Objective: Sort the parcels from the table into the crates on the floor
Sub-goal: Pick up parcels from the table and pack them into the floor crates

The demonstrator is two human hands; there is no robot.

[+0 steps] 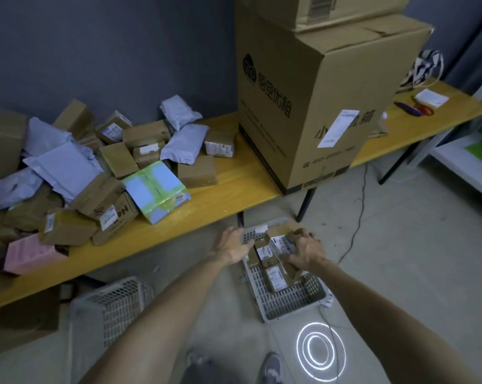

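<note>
The right hand's grip (303,252) pinched a small labelled cardboard parcel (282,242), probably to seat it among the boxes below; the left hand (231,246) lay spread beside it, likely steadying. Far above the grip, the yellow bench (234,189) carried the unsorted heap (82,167) of soft grey mailers and taped brown cartons. Under the grip sat the perforated plastic crate (289,300).

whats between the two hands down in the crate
Small cardboard parcels with white labels, standing in the grey crate, between left hand and right hand; head view.
</note>
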